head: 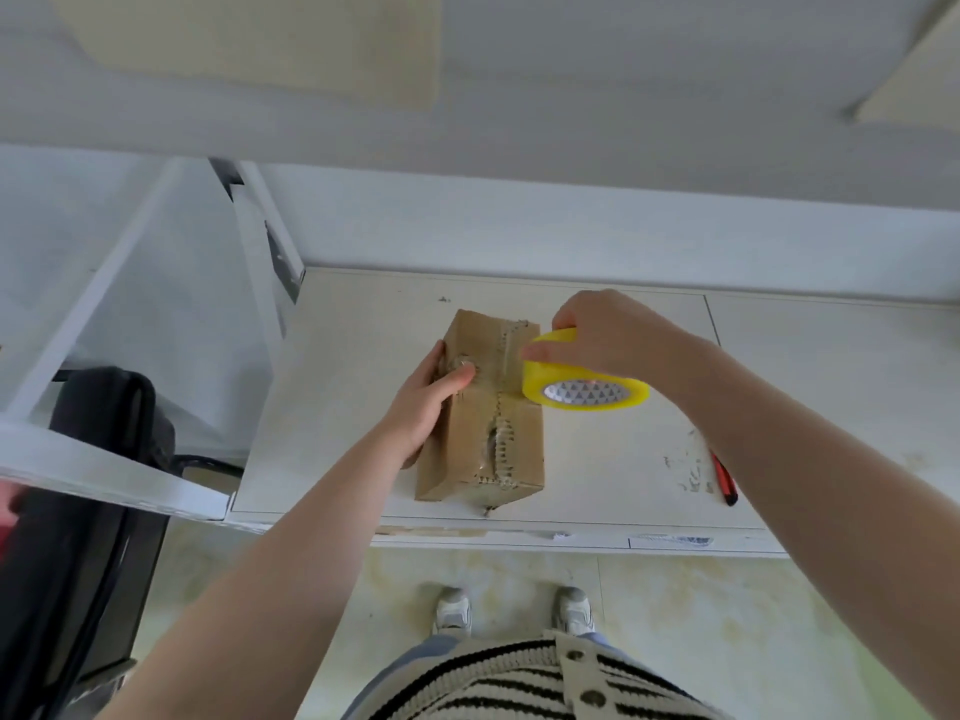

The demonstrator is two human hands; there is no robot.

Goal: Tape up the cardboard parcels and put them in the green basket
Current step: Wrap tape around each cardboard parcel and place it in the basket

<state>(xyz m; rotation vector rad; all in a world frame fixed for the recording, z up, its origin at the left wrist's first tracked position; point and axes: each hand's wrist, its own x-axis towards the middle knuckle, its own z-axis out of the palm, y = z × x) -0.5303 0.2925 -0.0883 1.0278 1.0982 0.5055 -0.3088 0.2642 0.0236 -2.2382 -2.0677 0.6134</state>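
Note:
A brown cardboard parcel lies lengthwise on the white table, with clear crinkled tape running along its top seam. My left hand rests on the parcel's left side, thumb pressed on the top, fingers along the left edge. My right hand grips a yellow roll of tape at the parcel's right far corner, thumb on the roll's outer face. A strip of tape seems to run from the roll onto the parcel top. No green basket is in view.
A red and black pen lies on the table to the right, under my right forearm. A black chair or case stands on the floor at left beside a white frame. A wall backs the table.

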